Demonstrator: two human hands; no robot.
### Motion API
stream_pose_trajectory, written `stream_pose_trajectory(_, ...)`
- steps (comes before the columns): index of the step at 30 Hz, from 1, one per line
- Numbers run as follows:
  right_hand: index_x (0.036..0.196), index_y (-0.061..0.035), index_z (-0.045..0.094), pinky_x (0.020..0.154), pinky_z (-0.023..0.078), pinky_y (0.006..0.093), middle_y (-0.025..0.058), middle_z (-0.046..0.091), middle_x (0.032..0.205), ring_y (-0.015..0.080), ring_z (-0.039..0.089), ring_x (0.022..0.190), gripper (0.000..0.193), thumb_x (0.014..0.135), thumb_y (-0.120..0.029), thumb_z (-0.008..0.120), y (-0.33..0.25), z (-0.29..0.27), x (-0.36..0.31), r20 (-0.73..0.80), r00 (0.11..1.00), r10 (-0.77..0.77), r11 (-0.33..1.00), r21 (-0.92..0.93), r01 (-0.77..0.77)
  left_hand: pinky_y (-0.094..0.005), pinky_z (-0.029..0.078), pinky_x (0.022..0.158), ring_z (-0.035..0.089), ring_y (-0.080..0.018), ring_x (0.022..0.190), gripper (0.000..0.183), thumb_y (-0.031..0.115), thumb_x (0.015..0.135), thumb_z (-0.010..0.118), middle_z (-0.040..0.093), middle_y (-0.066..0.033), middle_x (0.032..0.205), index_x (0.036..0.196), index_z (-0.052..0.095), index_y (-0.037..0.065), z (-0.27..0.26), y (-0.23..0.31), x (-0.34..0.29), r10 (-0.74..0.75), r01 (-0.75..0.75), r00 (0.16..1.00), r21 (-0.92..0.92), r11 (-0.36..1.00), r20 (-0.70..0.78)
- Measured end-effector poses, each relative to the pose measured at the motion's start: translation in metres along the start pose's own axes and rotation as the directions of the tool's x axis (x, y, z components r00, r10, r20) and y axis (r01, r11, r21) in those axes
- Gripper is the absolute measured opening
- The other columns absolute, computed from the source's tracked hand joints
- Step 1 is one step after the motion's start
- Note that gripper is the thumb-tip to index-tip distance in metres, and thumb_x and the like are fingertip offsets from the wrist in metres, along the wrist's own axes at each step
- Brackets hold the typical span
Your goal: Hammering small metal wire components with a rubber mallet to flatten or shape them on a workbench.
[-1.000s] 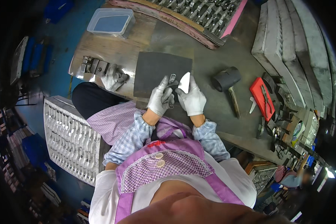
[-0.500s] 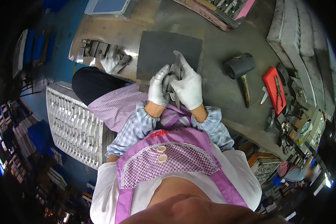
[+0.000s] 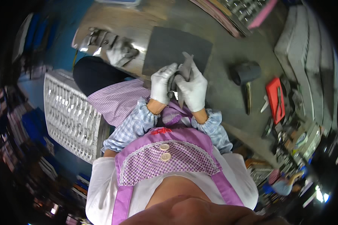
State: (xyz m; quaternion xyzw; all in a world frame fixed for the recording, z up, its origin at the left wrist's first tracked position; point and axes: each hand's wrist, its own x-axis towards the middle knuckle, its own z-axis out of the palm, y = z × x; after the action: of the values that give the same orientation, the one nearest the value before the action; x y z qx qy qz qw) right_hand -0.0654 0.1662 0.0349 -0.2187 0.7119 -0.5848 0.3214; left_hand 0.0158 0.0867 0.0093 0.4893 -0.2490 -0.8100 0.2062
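Table (image 3: 226, 103) above a blue floor (image 3: 60, 52), tray (image 3: 101, 137) of metal parts at 9 o'clock from the view's centre.
The view has shifted since a second ago, leaving only the rim of the box (image 3: 118, 2) at 11 o'clock. The mat (image 3: 176, 48) lies at 12, partly hidden behind the left hand (image 3: 160, 87) and right hand (image 3: 192, 90); mallet (image 3: 246, 72) at 2, red tray (image 3: 273, 93) at 3, glove (image 3: 118, 52) between 10 and 11. The right hand pinches the blade (image 3: 184, 70) between the hands; the left hand curls narrowly round a mostly hidden metal piece (image 3: 171, 95).
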Motion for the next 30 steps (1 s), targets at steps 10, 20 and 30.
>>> stream_pose_trajectory(10, 0.13, -0.0105, 0.06, 0.091, 0.046, 0.0456, 0.0137, 0.061, 0.124, 0.0349, 0.058, 0.109, 0.038, 0.092, -0.016, 0.062, 0.013, 0.018, 0.049, 0.202, 0.806, -0.556, 0.374, -0.805, 0.46, -0.0286, 0.056, 0.06, 0.07, -0.0199, 0.066, 0.025, 0.021, 0.085, 0.076, 0.072, -0.0149, 0.078, 0.1, 0.074, 0.002, -0.206, 0.16, -0.088, 0.889, -0.446, 0.458, 0.869, 0.213, 0.017)
stream_pose_trajectory(20, 0.12, -0.0159, 0.065, 0.093, 0.048, 0.0461, 0.0076, 0.063, 0.121, 0.0333, 0.059, 0.105, 0.026, 0.096, -0.015, 0.054, 0.043, 0.059, 0.046, 0.409, 0.67, -0.62, 0.004, -0.852, 0.523, -0.0443, 0.051, 0.085, 0.066, -0.0352, 0.092, 0.027, 0.03, 0.081, 0.066, 0.069, -0.0176, 0.098, 0.099, 0.075, 0.011, -0.589, 0.272, -0.08, 0.922, 0.507, 0.132, 0.824, 0.253, -0.364)
stream_pose_trajectory(30, 0.114, -0.0113, 0.066, 0.089, 0.049, 0.0463, 0.0103, 0.063, 0.117, 0.0333, 0.06, 0.103, 0.024, 0.1, -0.018, 0.048, 0.044, 0.071, 0.047, 0.398, 0.707, -0.584, -0.064, -0.892, 0.448, -0.0405, 0.054, 0.077, 0.07, -0.0311, 0.094, 0.034, 0.03, 0.085, 0.067, 0.071, -0.0184, 0.105, 0.111, 0.071, 0.007, -0.804, 0.308, 0.019, 0.67, 0.839, 0.255, 0.504, 0.205, -0.697)
